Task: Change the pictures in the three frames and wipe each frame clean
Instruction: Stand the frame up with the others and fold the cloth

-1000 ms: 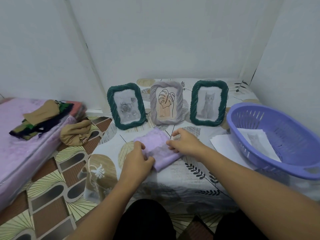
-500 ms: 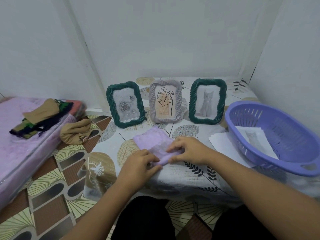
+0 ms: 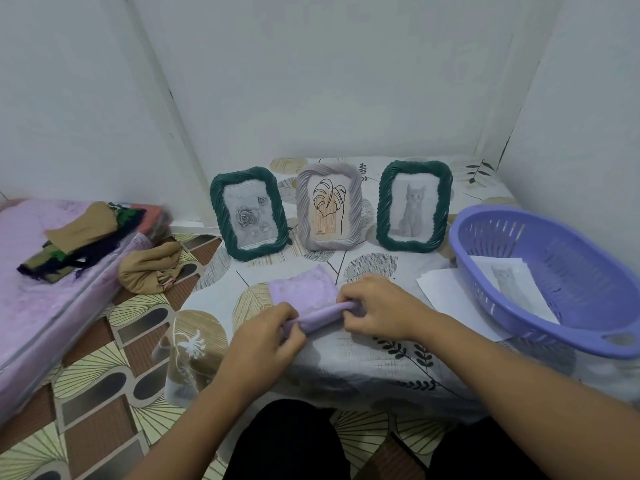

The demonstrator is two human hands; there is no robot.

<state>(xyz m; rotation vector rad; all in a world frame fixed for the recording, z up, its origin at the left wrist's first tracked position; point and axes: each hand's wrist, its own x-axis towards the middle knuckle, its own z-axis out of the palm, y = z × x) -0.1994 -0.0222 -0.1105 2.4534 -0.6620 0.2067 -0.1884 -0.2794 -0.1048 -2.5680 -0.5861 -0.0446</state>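
Lilac cloth point(image 3: 304, 292), flat a second ago, now has its near edge rolled between the pinching left hand point(image 3: 265, 336) and right hand point(image 3: 375, 308). Judged: cloth being folded away, with the three frames point(image 3: 329, 206) upright on the table point(image 3: 363, 355).

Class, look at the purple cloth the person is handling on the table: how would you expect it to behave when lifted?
The purple cloth probably droops, since it rolls softly between the left hand and right hand. It looks light: fingertips alone gather it. It would likely unroll once released.
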